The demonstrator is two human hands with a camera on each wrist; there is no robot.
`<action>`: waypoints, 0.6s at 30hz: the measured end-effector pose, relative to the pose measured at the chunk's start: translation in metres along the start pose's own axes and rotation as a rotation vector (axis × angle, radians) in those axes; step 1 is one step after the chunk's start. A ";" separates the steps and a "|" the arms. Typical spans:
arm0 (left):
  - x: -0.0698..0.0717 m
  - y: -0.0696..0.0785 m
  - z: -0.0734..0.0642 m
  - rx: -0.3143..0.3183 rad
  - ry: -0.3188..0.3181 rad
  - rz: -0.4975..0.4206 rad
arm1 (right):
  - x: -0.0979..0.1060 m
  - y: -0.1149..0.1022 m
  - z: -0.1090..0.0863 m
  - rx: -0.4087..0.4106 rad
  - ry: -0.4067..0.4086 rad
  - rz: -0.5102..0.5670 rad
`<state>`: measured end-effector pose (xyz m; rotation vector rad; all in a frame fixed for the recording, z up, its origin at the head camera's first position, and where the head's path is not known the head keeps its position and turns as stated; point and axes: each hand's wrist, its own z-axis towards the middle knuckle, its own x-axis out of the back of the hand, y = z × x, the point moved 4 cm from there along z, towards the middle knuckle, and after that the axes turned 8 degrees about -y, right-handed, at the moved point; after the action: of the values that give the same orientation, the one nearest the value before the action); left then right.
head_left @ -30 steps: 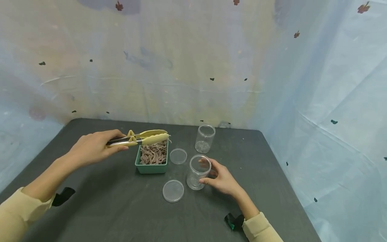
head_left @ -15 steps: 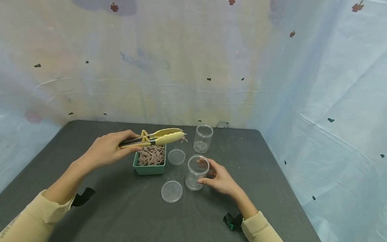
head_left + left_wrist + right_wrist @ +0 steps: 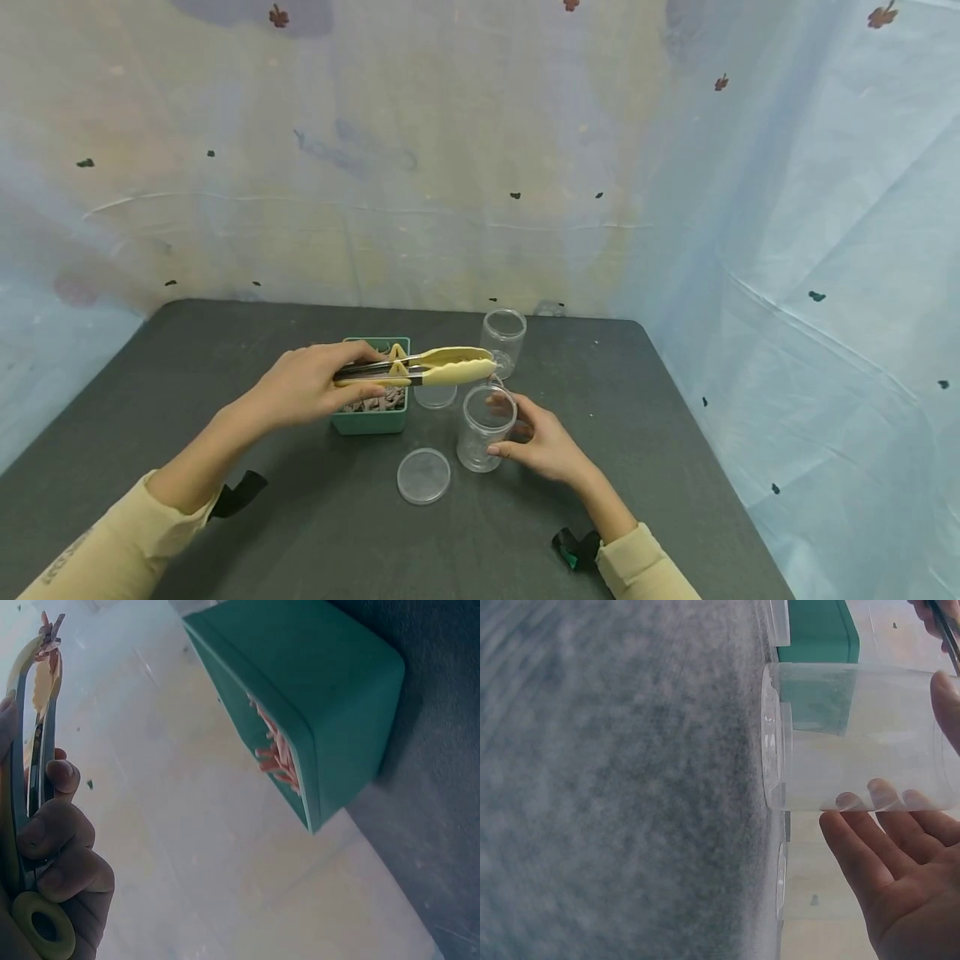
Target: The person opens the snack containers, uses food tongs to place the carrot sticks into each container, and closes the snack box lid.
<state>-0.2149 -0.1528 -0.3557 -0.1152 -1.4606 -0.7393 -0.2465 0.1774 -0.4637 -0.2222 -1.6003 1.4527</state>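
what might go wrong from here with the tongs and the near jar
Strips poke out past the tips of the tongs, so some might snag on the rim of the near jar or drop outside it. If the left grip eases too soon, they could land on the table. The tongs may also bump the jar; the right grip holds it, but a hard knock could tilt it.

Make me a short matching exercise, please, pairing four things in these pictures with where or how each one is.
Things:
1. tongs
2. green box
3. nearer jar
4. nearer lid

Places and states:
A. has brownish strips inside
B. lies flat on the table
C. gripped by the left hand
D. held by the right hand

Pairs: 1-C, 2-A, 3-D, 4-B
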 end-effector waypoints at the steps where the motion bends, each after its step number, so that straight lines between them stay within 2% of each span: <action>1: -0.002 0.002 0.001 -0.005 -0.007 0.002 | 0.000 0.000 0.000 -0.002 0.000 -0.004; 10: -0.010 0.015 0.006 -0.064 -0.057 0.043 | -0.001 0.000 -0.001 -0.035 0.009 0.012; 18: -0.010 0.019 0.009 -0.059 -0.102 0.062 | -0.001 0.000 -0.001 -0.044 0.011 0.016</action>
<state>-0.2122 -0.1295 -0.3569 -0.2455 -1.5253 -0.7345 -0.2454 0.1778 -0.4647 -0.2684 -1.6263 1.4265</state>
